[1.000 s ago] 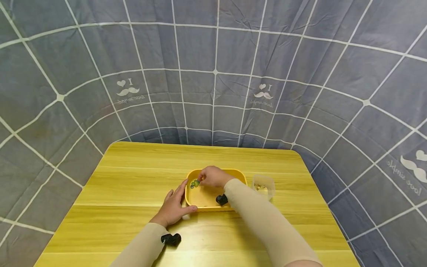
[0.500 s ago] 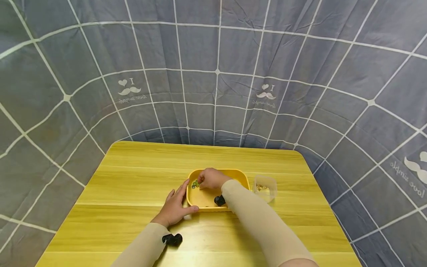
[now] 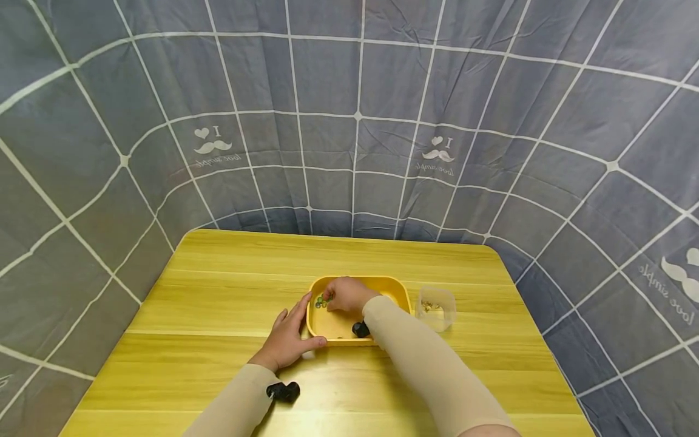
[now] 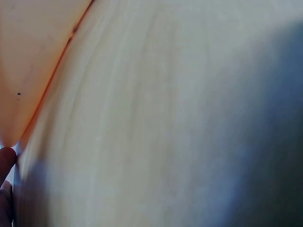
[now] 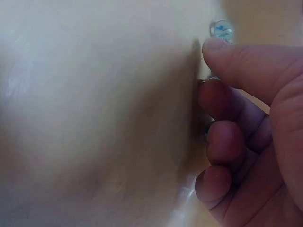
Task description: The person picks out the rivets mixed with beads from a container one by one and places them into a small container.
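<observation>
My left hand point(image 3: 286, 340) braces the near left corner of a yellow tray point(image 3: 357, 342), fingers along its left side and thumb on the near rim. Fingertips point(image 4: 7, 158) of that hand touch the tray wall point(image 4: 42, 52) in the left wrist view. My right hand point(image 3: 349, 294) reaches down inside the tray at its left end. There, several small greenish round glass pieces point(image 3: 320, 301) lie close by its fingertips. In the right wrist view, thumb and index finger pinch a small shiny piece point(image 5: 214, 75), mostly hidden. A clear round piece with blue marks point(image 5: 222, 29) lies just beyond the thumb.
Right of the tray stands a clear plastic container point(image 3: 445, 309) with small gold-coloured bits point(image 3: 430, 306) inside. Both are on a yellow wood-grain table point(image 3: 229, 291). A grey curtain with white lines point(image 3: 327, 139) hangs behind the table's far edge.
The head view has shifted slightly, so the scene sits a little further right. Both hands keep nearly the same place at the tray, the right one lowering slightly.
</observation>
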`<state>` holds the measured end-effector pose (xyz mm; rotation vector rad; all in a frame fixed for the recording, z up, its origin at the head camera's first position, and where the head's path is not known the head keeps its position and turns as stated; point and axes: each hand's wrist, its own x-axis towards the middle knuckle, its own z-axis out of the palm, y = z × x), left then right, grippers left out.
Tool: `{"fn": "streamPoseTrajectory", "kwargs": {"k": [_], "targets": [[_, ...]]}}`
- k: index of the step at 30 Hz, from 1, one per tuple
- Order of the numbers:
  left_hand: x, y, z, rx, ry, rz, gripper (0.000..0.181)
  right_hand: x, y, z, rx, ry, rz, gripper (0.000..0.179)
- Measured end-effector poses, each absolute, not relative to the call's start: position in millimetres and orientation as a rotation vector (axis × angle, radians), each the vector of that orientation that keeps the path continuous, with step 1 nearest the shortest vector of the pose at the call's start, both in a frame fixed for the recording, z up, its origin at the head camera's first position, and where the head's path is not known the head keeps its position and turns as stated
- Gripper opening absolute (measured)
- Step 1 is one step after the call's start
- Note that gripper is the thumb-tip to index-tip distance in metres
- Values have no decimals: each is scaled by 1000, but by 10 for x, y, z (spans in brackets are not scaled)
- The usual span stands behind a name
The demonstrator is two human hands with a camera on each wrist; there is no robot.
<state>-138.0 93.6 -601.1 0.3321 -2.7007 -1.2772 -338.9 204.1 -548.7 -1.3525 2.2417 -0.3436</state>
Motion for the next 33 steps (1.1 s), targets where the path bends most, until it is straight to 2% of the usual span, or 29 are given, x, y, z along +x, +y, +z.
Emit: {"fn": "streamPoseTrajectory", "kwargs": {"k": [17,33], "targets": [[-1377,978,-6027,278,-2669,-1220,109,-3327,2075,-5501,-1428,2268,-321,7],[-1402,942,-6015,353,-2737,-1256,113,-3453,2184,-5437,-1357,2226,-376,21]]}}
